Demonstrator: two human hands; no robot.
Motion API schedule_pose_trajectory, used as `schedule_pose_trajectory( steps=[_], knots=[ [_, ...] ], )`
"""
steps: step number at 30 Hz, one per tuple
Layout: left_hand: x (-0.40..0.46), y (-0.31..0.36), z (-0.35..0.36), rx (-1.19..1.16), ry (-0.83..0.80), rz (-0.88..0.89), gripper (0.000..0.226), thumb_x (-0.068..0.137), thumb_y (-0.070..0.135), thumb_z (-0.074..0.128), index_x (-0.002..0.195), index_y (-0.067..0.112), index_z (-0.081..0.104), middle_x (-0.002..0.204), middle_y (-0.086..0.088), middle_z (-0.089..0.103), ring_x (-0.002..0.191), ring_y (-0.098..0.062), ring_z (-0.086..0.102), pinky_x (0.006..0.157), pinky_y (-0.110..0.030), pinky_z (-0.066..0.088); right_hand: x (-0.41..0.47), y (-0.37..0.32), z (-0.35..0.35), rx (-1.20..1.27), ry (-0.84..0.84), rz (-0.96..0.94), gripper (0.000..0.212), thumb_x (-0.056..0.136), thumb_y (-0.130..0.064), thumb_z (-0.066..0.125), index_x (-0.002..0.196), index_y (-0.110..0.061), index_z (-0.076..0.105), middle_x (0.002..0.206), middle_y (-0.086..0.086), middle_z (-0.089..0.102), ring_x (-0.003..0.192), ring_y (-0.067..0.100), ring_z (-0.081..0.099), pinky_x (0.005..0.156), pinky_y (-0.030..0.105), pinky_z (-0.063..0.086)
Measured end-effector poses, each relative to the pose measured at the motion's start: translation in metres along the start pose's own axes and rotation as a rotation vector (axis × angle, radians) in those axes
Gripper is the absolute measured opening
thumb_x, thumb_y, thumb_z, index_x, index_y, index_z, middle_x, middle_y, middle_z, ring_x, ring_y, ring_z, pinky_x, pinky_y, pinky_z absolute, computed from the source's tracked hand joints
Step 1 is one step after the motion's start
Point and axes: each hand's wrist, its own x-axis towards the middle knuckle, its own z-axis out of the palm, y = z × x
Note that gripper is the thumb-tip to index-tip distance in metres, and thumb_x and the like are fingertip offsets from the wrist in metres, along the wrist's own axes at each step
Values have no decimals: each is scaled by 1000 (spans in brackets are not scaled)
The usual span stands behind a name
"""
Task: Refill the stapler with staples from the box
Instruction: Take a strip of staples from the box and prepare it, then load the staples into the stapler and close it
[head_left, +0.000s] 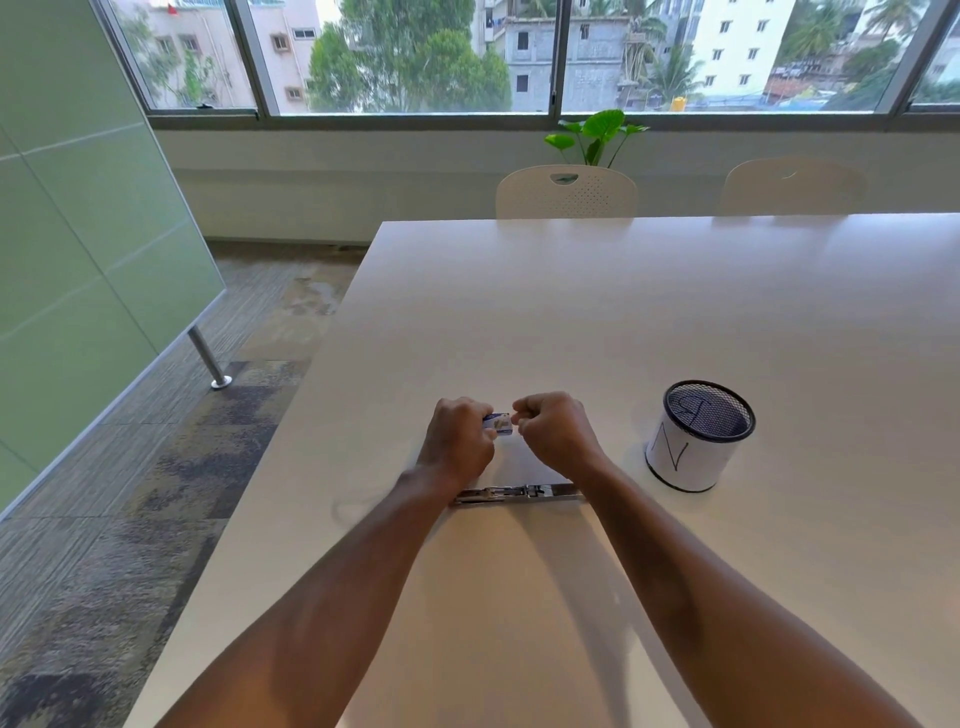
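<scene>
the left hand (457, 441) pinches the small staple box (497, 423) above the table (571, 312), and the right hand (556, 434) has its fingers pressed together at the box's open end — whether it grips staples i cannot tell. the stapler (517, 492) lies opened flat between the wrists. likely slip: a tugged strip snaps or scatters — or a wrist knocks the stapler.

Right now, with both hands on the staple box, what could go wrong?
The small blue-and-white staple box is pinched in the air between the left hand and right hand; staples could spill onto the white table. The opened silver metal stapler lies under the wrists and could get knocked.
</scene>
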Motion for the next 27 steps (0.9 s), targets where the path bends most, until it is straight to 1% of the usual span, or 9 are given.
schedule_pose_trajectory(
  steps=[3, 8, 10, 12, 14, 18, 21, 25, 27],
  knots=[
    [0, 0, 1, 6, -37, -27, 20, 86, 7, 63, 99, 1, 77, 99, -21, 73, 96, -37, 62, 80, -37, 45, -2, 2, -2, -69, -34, 0, 26, 93, -5, 57, 114, 0, 73, 114, 18, 75, 105, 26, 69, 95, 38, 56],
    [-8, -7, -4, -75, 5, -133, 31, 92, 12, 64, 121, 4, 70, 120, -19, 70, 111, -34, 63, 96, -35, 47, -17, 5, -15, -183, -57, -122, 24, 94, -10, 59, 111, -8, 76, 106, 12, 78, 97, 25, 71, 89, 35, 57],
    [-15, -11, -6, -126, 57, -185, 29, 93, 12, 64, 121, 5, 71, 118, -19, 73, 109, -33, 66, 95, -33, 49, -29, 6, -21, -243, -176, -171, 22, 92, -19, 68, 111, -13, 77, 104, 9, 78, 89, 22, 71, 84, 32, 57],
    [-23, -13, -8, -174, 99, -244, 27, 94, 12, 64, 119, 6, 73, 114, -18, 75, 106, -31, 68, 93, -31, 49, -41, 8, -22, -364, -337, -217, 30, 89, -28, 72, 116, -16, 75, 110, 4, 75, 95, 19, 67, 88, 30, 54],
    [-30, -15, -9, -225, 123, -287, 26, 95, 12, 63, 118, 7, 73, 114, -15, 76, 105, -28, 69, 92, -27, 49, -53, 10, -21, -464, -387, -269, 30, 89, -28, 71, 117, -18, 74, 115, 2, 68, 103, 19, 62, 94, 32, 50],
    [-47, -17, -9, -335, 179, -344, 26, 96, 12, 63, 120, 7, 72, 115, -11, 76, 104, -20, 69, 90, -20, 45, -68, 13, -16, -518, -292, -340, 20, 93, -24, 63, 107, -17, 76, 112, 6, 65, 104, 26, 58, 89, 38, 50],
    [-62, -16, -7, -428, 232, -401, 27, 96, 11, 62, 121, 4, 70, 115, -10, 76, 100, -19, 69, 91, -24, 50, -77, 13, -12, -568, -193, -347, 22, 94, -26, 60, 105, -16, 76, 108, 9, 67, 102, 30, 59, 86, 40, 51],
    [-80, -10, -1, -562, 310, -503, 29, 96, 10, 62, 123, 1, 68, 111, -5, 74, 100, -15, 67, 92, -22, 47, -90, 12, -1, -523, -60, -245, 28, 94, -36, 59, 104, -14, 74, 102, 8, 66, 95, 29, 63, 82, 36, 53],
    [-90, -3, 3, -666, 362, -533, 19, 96, 9, 62, 113, 9, 71, 107, 0, 74, 99, -15, 67, 87, -21, 48, -96, 10, 5, -497, 13, -198, 30, 94, -38, 58, 99, -12, 73, 96, 8, 65, 87, 29, 63, 75, 34, 50]
  ],
)
